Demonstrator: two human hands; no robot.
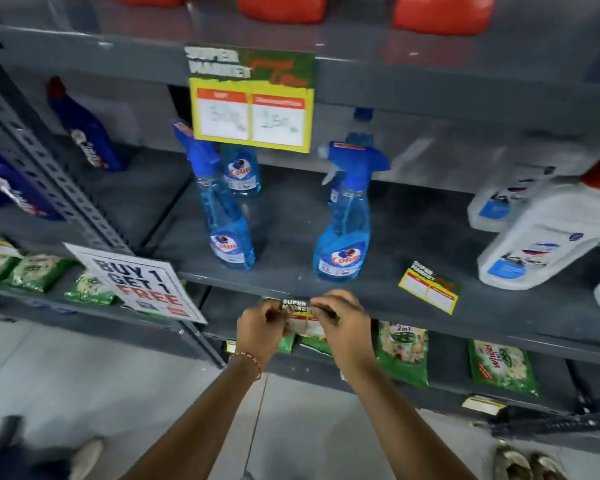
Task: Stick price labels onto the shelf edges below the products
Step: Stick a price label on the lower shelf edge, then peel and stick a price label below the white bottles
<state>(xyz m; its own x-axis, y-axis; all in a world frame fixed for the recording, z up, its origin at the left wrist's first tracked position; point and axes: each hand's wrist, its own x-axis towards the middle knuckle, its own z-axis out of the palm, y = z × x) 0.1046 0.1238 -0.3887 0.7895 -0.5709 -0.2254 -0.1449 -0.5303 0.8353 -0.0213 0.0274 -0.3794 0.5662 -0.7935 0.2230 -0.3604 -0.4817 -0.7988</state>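
Note:
A small price label [300,315], green and yellow with "SUPER MARKET" on it, is pinched between my left hand [260,325] and my right hand [342,323]. Both hands hold it against the grey shelf edge [413,318], right below two blue spray bottles [343,237] that stand on the shelf. A second label [429,286] lies flat on that shelf to the right of the bottles. A big label of the same kind [252,98] hangs from the shelf edge above.
White jugs [548,237] stand at the right of the shelf, dark blue bottles [84,126] at the left. Green packets [503,367] fill the lower shelf. A "BUY 1 GET 1 FREE" sign [137,284] juts out from the perforated upright [49,171]. The floor lies below.

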